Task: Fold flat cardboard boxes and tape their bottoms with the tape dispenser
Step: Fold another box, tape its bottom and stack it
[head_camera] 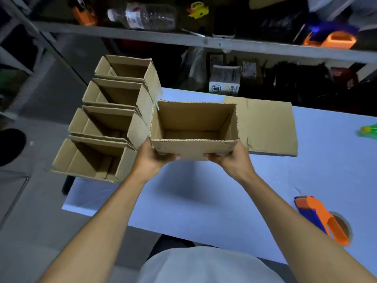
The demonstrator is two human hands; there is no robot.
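An upright, open-topped cardboard box [193,123] is held above the pale blue table [195,190]. My left hand [156,156] grips its near left corner and my right hand [228,158] grips its near right corner, fingers curled under the bottom edge. Flat cardboard [269,127] lies on the table just right of the box. The orange and blue tape dispenser [320,217] lies near the table's front right edge, apart from both hands.
Several folded open boxes [114,119] stand in a row off the table's left edge. A grey shelf [204,40] with a plastic bottle [146,16] and clutter runs behind the table. A green object [368,130] sits at the far right.
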